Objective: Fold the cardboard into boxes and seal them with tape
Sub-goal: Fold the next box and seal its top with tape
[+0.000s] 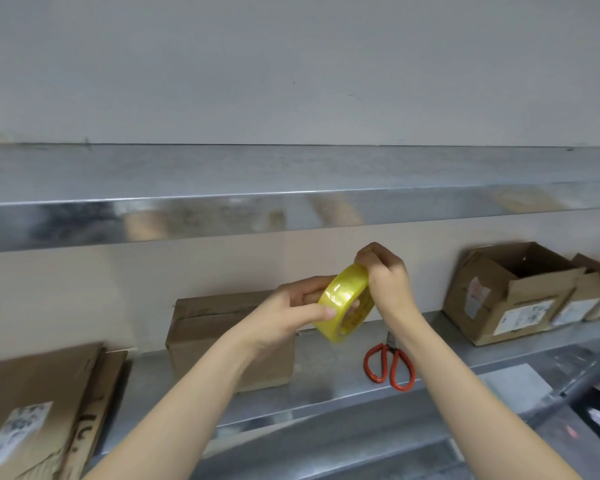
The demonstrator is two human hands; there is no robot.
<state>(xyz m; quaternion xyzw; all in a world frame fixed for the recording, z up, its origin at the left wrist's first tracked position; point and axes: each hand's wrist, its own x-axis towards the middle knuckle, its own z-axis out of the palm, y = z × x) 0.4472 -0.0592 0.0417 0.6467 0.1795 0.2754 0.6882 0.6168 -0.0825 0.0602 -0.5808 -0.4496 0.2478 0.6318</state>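
A yellow roll of tape (pixel 344 301) is held up in the air over the metal table (pixel 326 375). My left hand (pixel 298 308) grips its lower left side, thumb across the outer band. My right hand (pixel 385 275) pinches the roll's top edge with its fingertips. A closed brown cardboard box (pixel 205 334) stands on the table behind my left forearm. Flat cardboard with a white label (pixel 32 410) lies at the lower left.
Red-handled scissors (pixel 390 367) lie on the table under my right wrist. Open labelled cardboard boxes (pixel 510 292) sit in a row at the right. A steel shelf (pixel 291 209) runs across above the hands. Dark clutter (pixel 596 410) fills the lower right corner.
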